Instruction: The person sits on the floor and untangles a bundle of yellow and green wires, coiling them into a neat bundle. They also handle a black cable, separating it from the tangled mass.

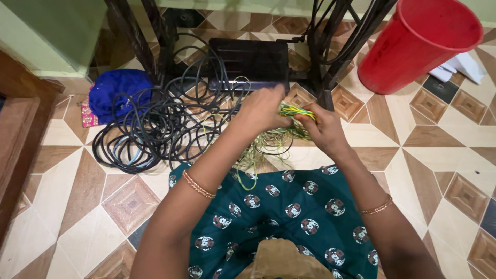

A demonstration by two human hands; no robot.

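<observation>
My left hand [261, 109] and my right hand [323, 129] meet over the floor, both closed on a bundle of thin yellow and green wires [295, 111]. Loose loops of the same thin wires [268, 143] hang below the hands and trail onto my green patterned garment [289, 212]. A gold bangle circles each wrist. To the left lies a big tangle of black cables [155, 126] on the tiled floor.
A black treadle plate [250, 59] sits inside a dark metal stand [323, 57] ahead. A red plastic bucket [416, 44] stands at the upper right with white paper beside it. A blue cloth bundle [116, 90] lies at the left, near a wooden step [15, 139].
</observation>
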